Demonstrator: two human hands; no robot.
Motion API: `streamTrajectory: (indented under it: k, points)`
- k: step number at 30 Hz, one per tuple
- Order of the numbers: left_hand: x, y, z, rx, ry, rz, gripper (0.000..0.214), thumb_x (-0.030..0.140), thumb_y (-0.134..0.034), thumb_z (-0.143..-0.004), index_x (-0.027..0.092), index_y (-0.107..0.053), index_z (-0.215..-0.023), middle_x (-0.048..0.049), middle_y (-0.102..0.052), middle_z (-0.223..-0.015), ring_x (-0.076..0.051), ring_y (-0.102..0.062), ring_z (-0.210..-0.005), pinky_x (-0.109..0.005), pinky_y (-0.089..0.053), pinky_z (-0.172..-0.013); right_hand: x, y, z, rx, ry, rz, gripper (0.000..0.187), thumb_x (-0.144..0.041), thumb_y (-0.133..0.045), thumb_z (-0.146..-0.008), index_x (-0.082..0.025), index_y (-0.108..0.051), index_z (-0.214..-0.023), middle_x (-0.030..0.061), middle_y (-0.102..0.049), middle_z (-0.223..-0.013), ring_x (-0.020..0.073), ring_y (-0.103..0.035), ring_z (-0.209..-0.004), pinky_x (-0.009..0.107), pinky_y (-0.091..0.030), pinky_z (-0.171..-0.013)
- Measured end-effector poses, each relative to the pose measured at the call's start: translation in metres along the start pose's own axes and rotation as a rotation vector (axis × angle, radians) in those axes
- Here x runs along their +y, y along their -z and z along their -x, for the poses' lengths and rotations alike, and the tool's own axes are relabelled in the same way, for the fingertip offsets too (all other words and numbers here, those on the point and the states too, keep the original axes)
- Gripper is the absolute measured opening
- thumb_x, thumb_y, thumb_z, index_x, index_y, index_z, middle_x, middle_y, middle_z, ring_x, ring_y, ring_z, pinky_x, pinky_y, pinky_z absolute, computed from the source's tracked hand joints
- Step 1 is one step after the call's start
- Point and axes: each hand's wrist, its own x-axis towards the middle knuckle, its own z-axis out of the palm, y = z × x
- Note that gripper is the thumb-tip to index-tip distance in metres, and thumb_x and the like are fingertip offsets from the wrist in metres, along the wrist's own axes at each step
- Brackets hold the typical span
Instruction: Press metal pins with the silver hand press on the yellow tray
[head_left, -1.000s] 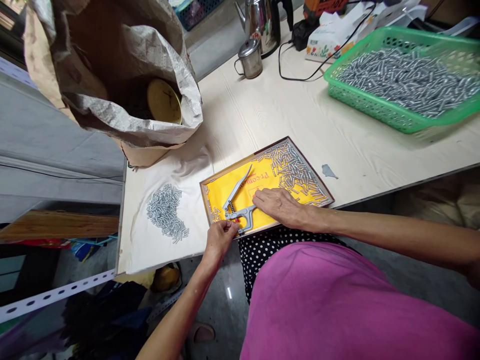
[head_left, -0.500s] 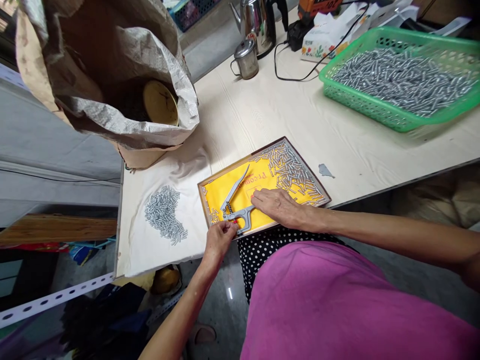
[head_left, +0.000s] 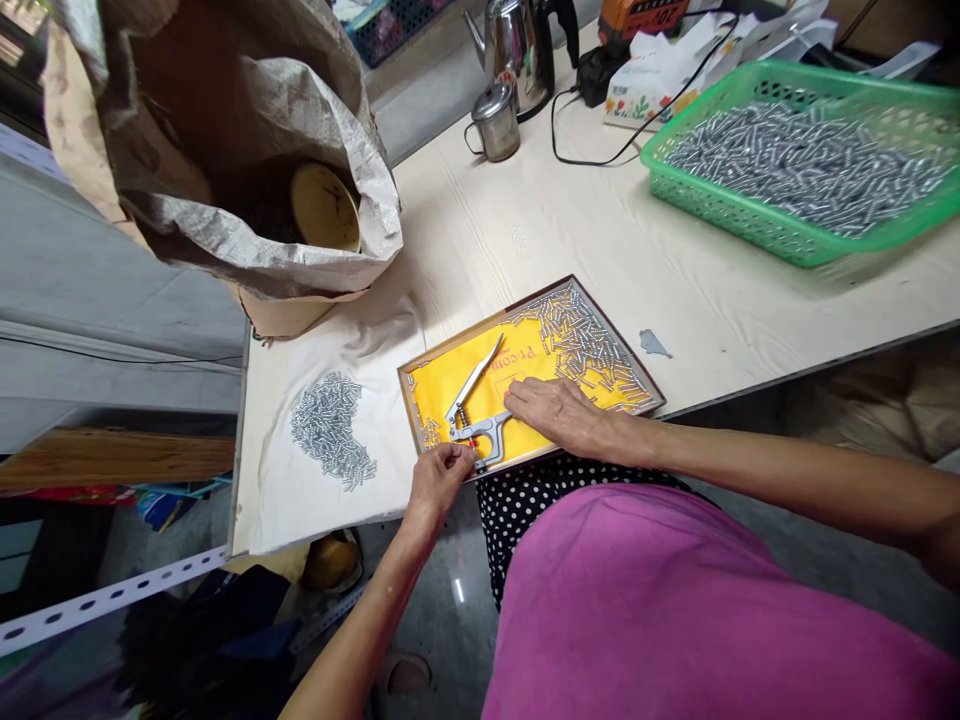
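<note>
A shallow brown-rimmed tray [head_left: 651, 385] with a yellow lining lies at the table's near edge. On it rests a grey metal hand press tool [head_left: 474, 405] with its upper handle raised. My left hand [head_left: 439, 478] is pinched at the tool's jaw, its fingers closed on something too small to make out. My right hand [head_left: 559, 412] lies on the tool's lower handle, fingers curled over it. Small metal pins [head_left: 589, 340] are heaped at the tray's far right corner.
A pile of metal pins [head_left: 330, 425] lies on white cloth [head_left: 352, 345] left of the tray. A big paper sack [head_left: 225, 150] stands behind it. A green basket [head_left: 757, 215] of metal parts, a steel cup [head_left: 495, 122], a kettle [head_left: 521, 45] and a black cable [head_left: 600, 150] occupy the far table.
Both hands stay at the tool. The left hand's fingers shifted slightly at the jaw; the view drifted a little.
</note>
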Motion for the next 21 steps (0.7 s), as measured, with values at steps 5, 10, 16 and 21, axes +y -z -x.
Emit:
streamTrajectory:
  k: [5,10,16,21]
  points:
    - [-0.002,-0.001,-0.002,0.017,-0.006,-0.022,0.044,0.058,-0.067,-0.065,0.014,-0.069,-0.070,-0.0015,-0.060,-0.063,-0.013,-0.048,-0.060,-0.025,-0.034,-0.057,0.004,0.013,-0.004,-0.060,-0.020,0.026,0.012,-0.017,-0.049,-0.098,-0.017,-0.061,-0.100,0.0093,-0.063,-0.102,0.0216,-0.052,-0.093,0.032,-0.032,-0.070]
    - [-0.003,-0.001,-0.002,0.030,-0.020,-0.044,0.044,0.057,-0.066,-0.066,0.014,-0.069,-0.070,-0.0016,-0.060,-0.063,-0.014,-0.049,-0.061,-0.025,-0.035,-0.057,0.028,0.023,-0.016,0.020,0.051,0.094,0.058,-0.050,-0.074,-0.082,-0.015,-0.057,-0.125,0.0189,-0.044,-0.148,0.0360,-0.043,-0.126,0.045,-0.039,-0.094]
    - [0.000,-0.001,0.001,0.035,-0.008,-0.059,0.044,0.057,-0.065,-0.066,0.014,-0.069,-0.069,-0.0012,-0.060,-0.063,-0.014,-0.049,-0.061,-0.025,-0.034,-0.057,0.045,0.024,-0.037,-0.048,0.104,0.123,0.089,-0.062,-0.079,-0.070,-0.010,-0.049,-0.135,0.0185,-0.056,-0.131,0.0367,-0.046,-0.119,0.048,-0.039,-0.097]
    - [0.001,-0.002,-0.001,0.035,-0.009,-0.062,0.043,0.056,-0.064,-0.068,0.014,-0.069,-0.070,-0.0002,-0.059,-0.062,-0.013,-0.048,-0.060,-0.025,-0.033,-0.057,0.044,0.031,-0.043,-0.048,0.114,0.122,0.081,-0.066,-0.080,-0.066,-0.012,-0.056,-0.121,0.0139,-0.058,-0.116,0.0314,-0.047,-0.105,0.042,-0.039,-0.089]
